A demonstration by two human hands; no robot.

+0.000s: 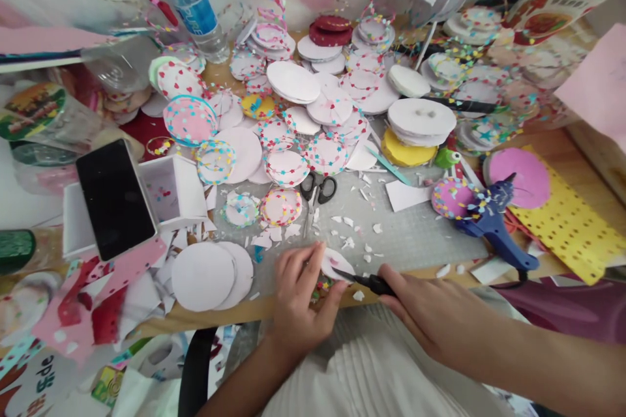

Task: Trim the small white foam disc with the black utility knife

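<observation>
My left hand [304,293] holds a small white foam disc [335,262] at the mat's front edge, fingers on its far side and thumb on its near side. Colourful beads or stars show under the disc. In my right hand [415,305] is a black-handled craft knife [369,281], its dark blade lying against the disc's face. White foam scraps [348,242] are scattered on the grey cutting mat [405,234] just beyond. Black-handled scissors [317,195] lie on the mat past my left hand. Two plain white discs [204,275] overlap to the left.
Many decorated discs crowd the table's back. A blue glue gun [493,225] lies right, near yellow dotted paper [572,215]. A black phone [116,199] leans on a white box [178,192] at left. A water bottle [193,10] stands behind. Paper scraps [78,313] fill the left front.
</observation>
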